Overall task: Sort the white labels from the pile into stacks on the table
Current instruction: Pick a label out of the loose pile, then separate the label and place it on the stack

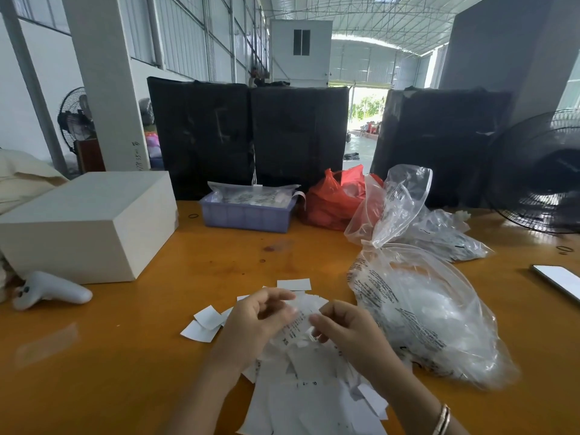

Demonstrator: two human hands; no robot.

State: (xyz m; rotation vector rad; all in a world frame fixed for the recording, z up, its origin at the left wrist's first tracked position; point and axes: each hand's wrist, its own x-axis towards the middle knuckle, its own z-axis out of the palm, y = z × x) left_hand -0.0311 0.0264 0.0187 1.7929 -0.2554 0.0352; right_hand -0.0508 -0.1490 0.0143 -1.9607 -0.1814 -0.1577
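Observation:
A loose pile of white labels (317,400) lies on the orange table (141,365) at the near edge. Above it my left hand (254,328) and my right hand (342,331) both pinch the same bunch of printed white labels (299,318), held between them just over the pile. Two blank labels (204,323) lie overlapped to the left of my left hand. Another single label (294,284) lies flat just beyond my hands.
A clear plastic bag (423,315) with printed text lies right of the pile, more bags behind it. A white box (91,227) and a white controller (50,293) sit left. A purple tray (248,211), a red bag (335,199), a fan (543,174) and a phone (558,281) ring the table.

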